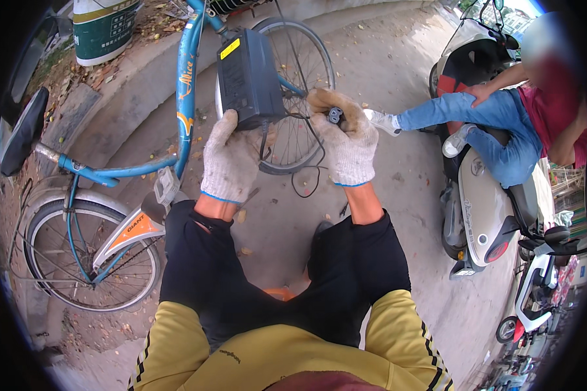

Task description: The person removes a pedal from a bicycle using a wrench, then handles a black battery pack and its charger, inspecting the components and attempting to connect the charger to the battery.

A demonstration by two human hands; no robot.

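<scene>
At the lower edge, nearest the camera: yellow shirt, then dark trousers with knees bent and apart. Both hands out past the knees, in whitish knit gloves with blue cuff edging. Left hand closed on the near end of a black box, thumb over the edge; rest of the fingers mostly hidden. Box held up off the ground, tilted, yellow label at its far end. Right hand level with the box's near end, just beside it, fingers curled in a narrow grip round a dark connector, holed end toward the camera. Thin black cable loops below and between the hands. Beyond, to the left: blue bicycle, white-and-orange chain guard, black saddle; one spoked wheel shows behind the box. Right: person in red top and jeans seated on a beige scooter. Farther: green-and-white bucket upper left, white scooter lower right.
</scene>
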